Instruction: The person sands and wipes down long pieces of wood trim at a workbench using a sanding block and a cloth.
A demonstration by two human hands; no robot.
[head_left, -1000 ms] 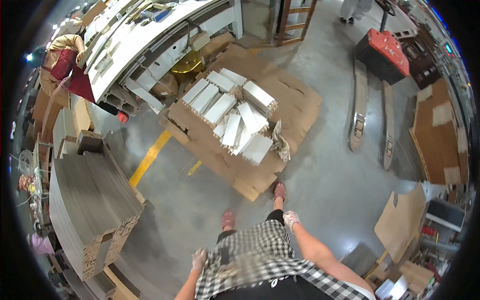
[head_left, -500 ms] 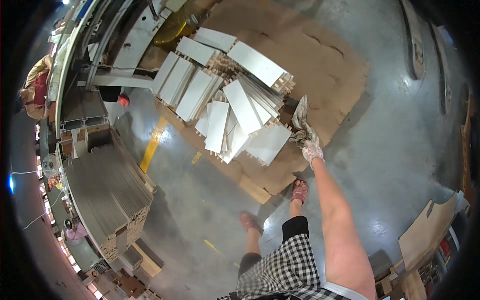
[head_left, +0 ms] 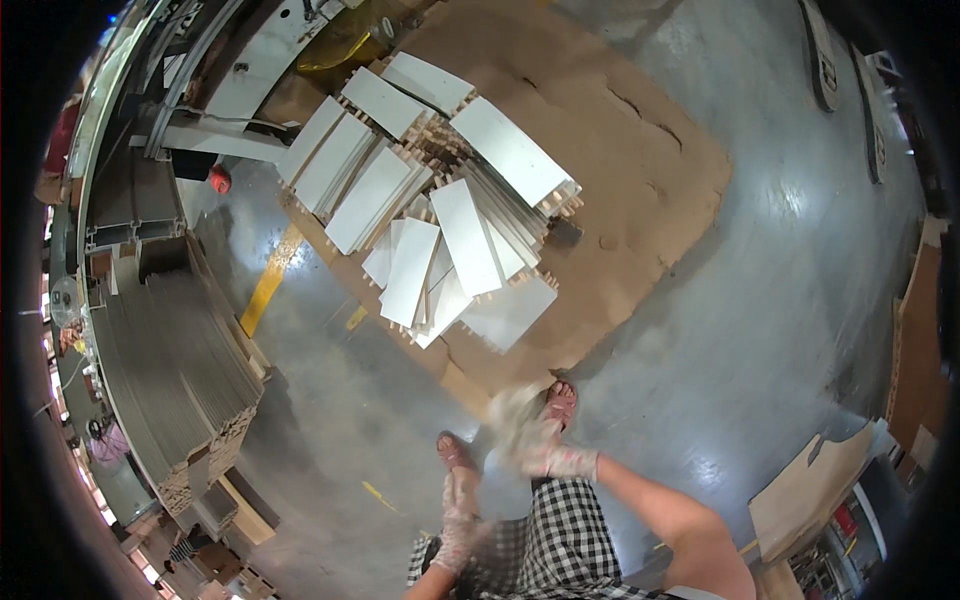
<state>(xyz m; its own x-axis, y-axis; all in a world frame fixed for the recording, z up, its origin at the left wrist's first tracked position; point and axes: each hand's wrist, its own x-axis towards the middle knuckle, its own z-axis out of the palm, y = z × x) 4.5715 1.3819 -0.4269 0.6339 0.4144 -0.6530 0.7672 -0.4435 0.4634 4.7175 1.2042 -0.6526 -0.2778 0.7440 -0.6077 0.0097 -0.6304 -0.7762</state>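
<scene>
In front of my body, my right hand (head_left: pixel 562 461), in a white patterned glove, grips a crumpled pale rag (head_left: pixel 517 416), which is blurred by motion. Lower down, beside the checked apron, my left hand (head_left: pixel 458 541) wears a similar glove; its fingers are smeared and I cannot make out their shape. Beyond both hands lie stacked white boards (head_left: pixel 515 152) with small wooden pegs along their ends. Several nearer boards (head_left: pixel 410 272) lie loosely crossed over one another. Neither hand touches the boards.
Brown cardboard (head_left: pixel 660 165) spreads on the grey floor under the boards. On the left stands a tall stack of grey panels (head_left: pixel 175 365). A machine frame (head_left: pixel 225 140) is at the far left, with cardboard pieces (head_left: pixel 805 490) at the lower right.
My right hand has drawn the rag back from beside the boards toward my body. My left hand has come into view, and the view has shifted slightly.
</scene>
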